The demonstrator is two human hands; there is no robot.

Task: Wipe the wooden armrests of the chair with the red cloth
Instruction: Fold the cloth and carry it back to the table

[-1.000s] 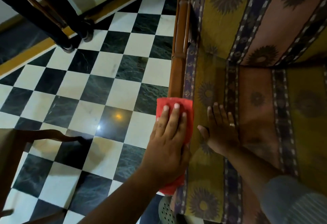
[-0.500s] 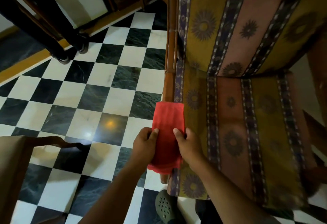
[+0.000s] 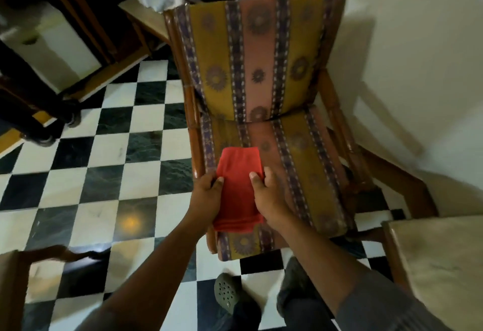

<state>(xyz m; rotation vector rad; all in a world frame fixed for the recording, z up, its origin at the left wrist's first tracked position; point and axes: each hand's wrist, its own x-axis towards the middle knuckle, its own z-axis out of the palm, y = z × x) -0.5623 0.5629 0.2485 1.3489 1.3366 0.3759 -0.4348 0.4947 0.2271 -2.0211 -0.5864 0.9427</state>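
A folded red cloth (image 3: 238, 181) is held flat between both hands over the front left part of the chair's striped seat cushion (image 3: 295, 163). My left hand (image 3: 207, 195) grips its left edge and my right hand (image 3: 269, 195) grips its right edge, thumbs on top. The left wooden armrest (image 3: 194, 127) runs just left of the cloth, its front end partly hidden behind my left hand. The right wooden armrest (image 3: 337, 121) lies along the cushion's far side, near the wall.
Checkered black-and-white floor (image 3: 117, 168) spreads to the left. A dark table leg (image 3: 39, 121) stands at far left, a white wall (image 3: 418, 56) at right. Another wooden chair (image 3: 433, 260) is at lower right, a chair edge (image 3: 15, 278) at lower left. My shoe (image 3: 230, 292) is below the seat.
The left hand pressed the cloth on the left armrest a second ago; now both hands hold it by its edges. The view has pulled back, showing the whole chair.
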